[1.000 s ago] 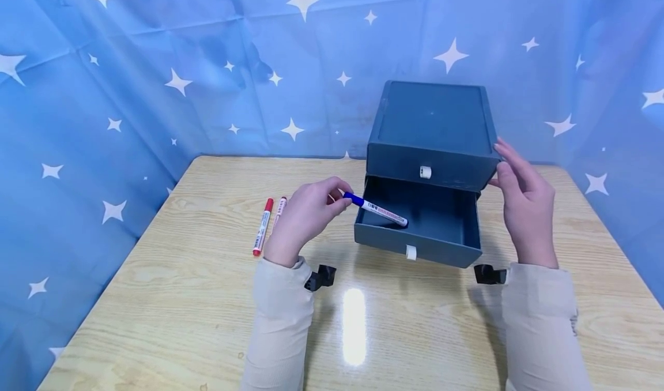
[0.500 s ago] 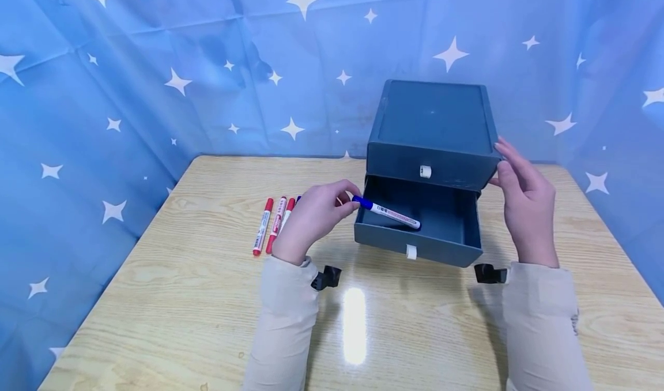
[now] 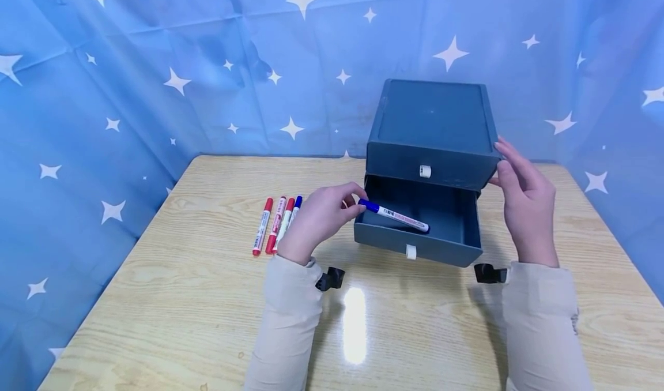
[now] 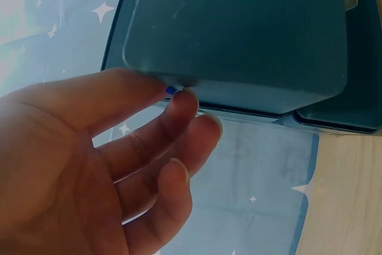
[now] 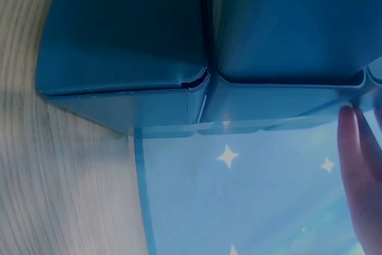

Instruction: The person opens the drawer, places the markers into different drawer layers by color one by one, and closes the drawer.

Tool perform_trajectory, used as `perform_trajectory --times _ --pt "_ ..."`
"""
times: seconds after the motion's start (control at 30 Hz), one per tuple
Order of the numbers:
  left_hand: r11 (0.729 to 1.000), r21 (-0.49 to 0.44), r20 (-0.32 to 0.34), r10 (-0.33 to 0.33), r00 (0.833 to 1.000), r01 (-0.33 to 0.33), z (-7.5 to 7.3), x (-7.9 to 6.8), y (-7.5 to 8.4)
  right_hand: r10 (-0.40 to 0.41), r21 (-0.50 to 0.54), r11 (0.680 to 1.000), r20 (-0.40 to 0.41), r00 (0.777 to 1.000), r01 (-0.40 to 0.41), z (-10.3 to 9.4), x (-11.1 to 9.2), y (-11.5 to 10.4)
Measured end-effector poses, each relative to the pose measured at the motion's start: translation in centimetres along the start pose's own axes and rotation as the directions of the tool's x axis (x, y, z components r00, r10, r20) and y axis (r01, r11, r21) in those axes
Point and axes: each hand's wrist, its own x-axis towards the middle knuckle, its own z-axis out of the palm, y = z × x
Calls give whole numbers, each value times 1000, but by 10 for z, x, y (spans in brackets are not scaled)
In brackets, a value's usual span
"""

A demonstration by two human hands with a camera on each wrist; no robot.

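Observation:
My left hand pinches a blue-capped whiteboard marker by its cap between thumb and fingertips. The marker slants over the pulled-out lower drawer of a dark blue drawer box, its far end low inside; whether it touches the bottom I cannot tell. In the left wrist view only a speck of the blue cap shows at the fingertips. My right hand rests against the box's right side near the top front corner, fingers fairly straight, holding nothing. The upper drawer is closed.
Left of my left hand, three red-capped markers, one being a marker at the outer left, and a blue-capped marker lie side by side on the wooden table. A starry blue cloth hangs behind the table.
My left hand has moved right with the held marker, taking it further into the lower drawer and uncovering more of the markers on the table. My right hand stays in place.

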Motion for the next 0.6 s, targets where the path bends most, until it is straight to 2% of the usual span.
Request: perform_trajectory --times 0.23,0.47,0.6 --pt "1000 -5 44 16 999 -16 2 -1 0 1 21 1000 1 1000 -1 0 -4 -3" --pt "1000 19 66 -19 998 18 2 -3 -1 -24 17 1000 18 1000 23 4 -9 -15" --pt "1000 -2 77 1 997 -1 2 -1 0 -24 11 1000 3 1000 24 1 -9 -17"
